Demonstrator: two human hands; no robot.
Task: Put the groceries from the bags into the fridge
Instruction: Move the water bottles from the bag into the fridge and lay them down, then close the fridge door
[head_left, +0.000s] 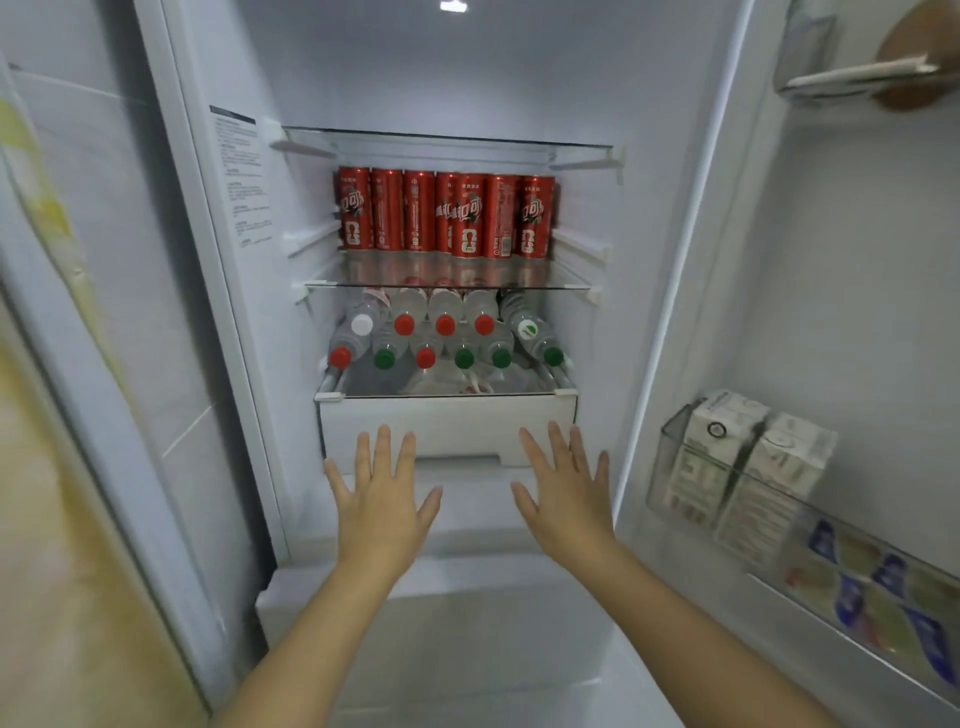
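Both hands are empty, fingers spread wide: left hand (382, 501) and right hand (566, 496) side by side before the white drawer (447, 422) low in the open fridge (467, 78). Cartons (727, 441) stand in the door bin (670, 467) at the right. Above the drawer lie water bottles (445, 323), caps red, green and white, and higher, red cans (470, 218) line a glass shelf (571, 283).
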